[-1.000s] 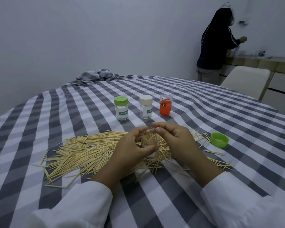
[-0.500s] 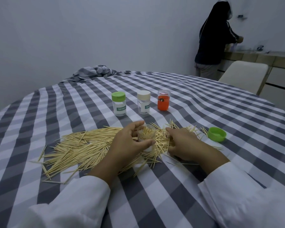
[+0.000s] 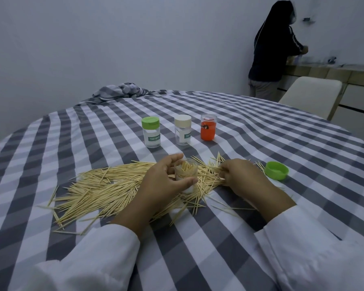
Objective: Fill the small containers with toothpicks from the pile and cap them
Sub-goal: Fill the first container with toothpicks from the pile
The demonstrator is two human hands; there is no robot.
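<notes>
A grey-and-white checked cloth (image 3: 261,148) is covering the worktop, bunching at upper centre. At upper right, a person in a dark hoodie (image 3: 271,49) is standing beside a pale chair (image 3: 311,95).

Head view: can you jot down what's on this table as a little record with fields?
left hand: holds open jar, partly filled
right hand: pinching toothpicks from pile
loose cap: green, right of the pile
capped jars: green-lid jar, beige-lid jar, orange jar, in a row behind the pile
tablecloth: grey and white check
</notes>
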